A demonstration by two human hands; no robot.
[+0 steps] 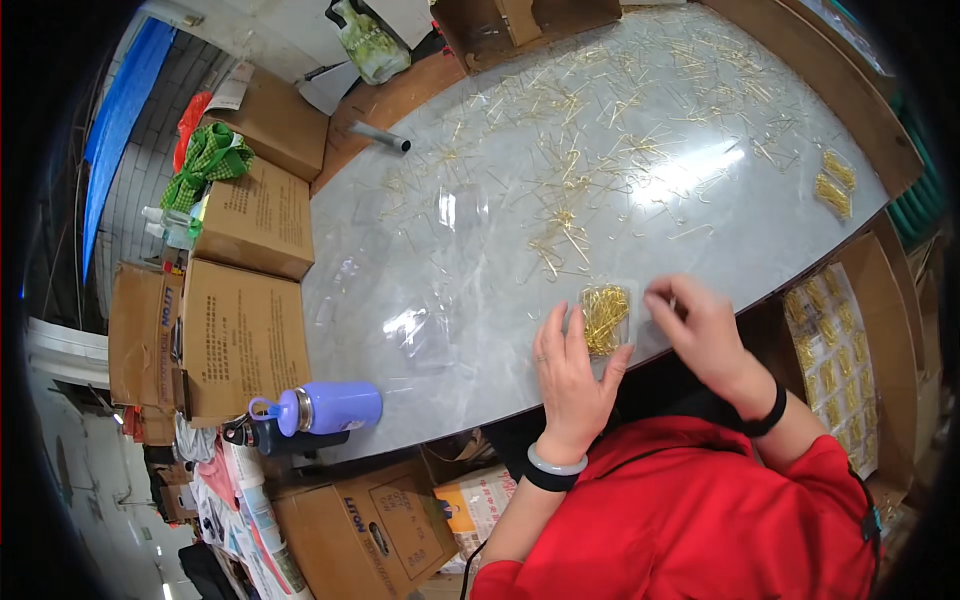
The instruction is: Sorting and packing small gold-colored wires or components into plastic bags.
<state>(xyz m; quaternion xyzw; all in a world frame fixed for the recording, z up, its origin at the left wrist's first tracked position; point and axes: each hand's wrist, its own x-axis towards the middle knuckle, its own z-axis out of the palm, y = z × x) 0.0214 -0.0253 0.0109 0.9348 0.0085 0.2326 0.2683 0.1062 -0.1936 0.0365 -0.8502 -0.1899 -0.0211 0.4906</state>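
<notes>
A small clear plastic pack (606,320) filled with gold wire hooks lies at the table's near edge. My left hand (575,375) rests against it, fingers along its left side and thumb at its lower right corner, gripping it. Just beyond the pack's right side is my right hand (700,330), with fingers curled and fingertips drawn together; what they pinch, if anything, is too small to make out. Loose gold hooks (565,225) are strewn over the grey table (510,350) ahead of both hands.
Clear plastic shells (425,330) lie at the table's left, near a purple bottle (340,407). Two filled packs (835,185) sit at the right edge. An open carton (835,360) at my right holds rows of packs. Cardboard boxes (245,340) line the left.
</notes>
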